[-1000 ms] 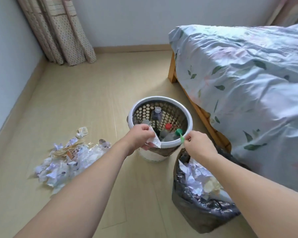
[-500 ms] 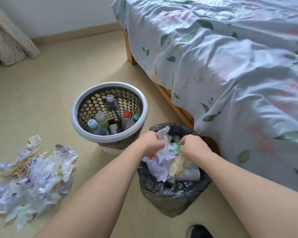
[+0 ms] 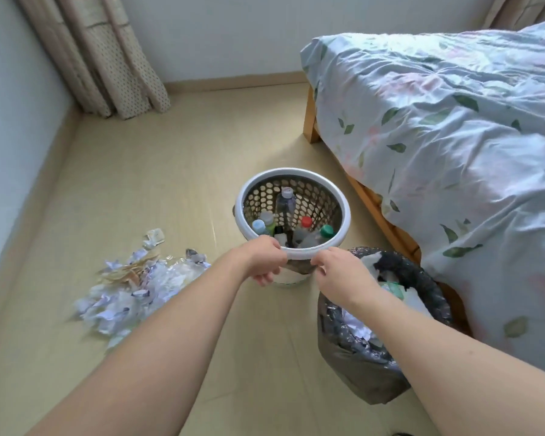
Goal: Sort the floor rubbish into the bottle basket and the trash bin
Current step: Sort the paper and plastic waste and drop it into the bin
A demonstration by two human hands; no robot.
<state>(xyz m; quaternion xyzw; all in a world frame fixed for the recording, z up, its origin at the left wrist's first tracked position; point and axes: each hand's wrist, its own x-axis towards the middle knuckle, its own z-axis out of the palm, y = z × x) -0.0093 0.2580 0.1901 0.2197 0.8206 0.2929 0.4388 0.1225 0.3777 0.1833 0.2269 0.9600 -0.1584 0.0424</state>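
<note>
Bedroom floor (image 3: 170, 184): both arms outstretched, left hand (image 3: 261, 261) and right hand (image 3: 337, 272) gripping bottle basket (image 3: 343, 202) near rim.

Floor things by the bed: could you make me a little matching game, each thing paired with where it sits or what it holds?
Things:
1. basket
2. trash bin
3. paper pile
4. curtain

Descriptions:
A. loose on the floor, on the left
B. holds capped bottles
C. hangs in the far corner
D. black bag, paper inside

Pairs: 1-B, 2-D, 3-A, 4-C
</note>
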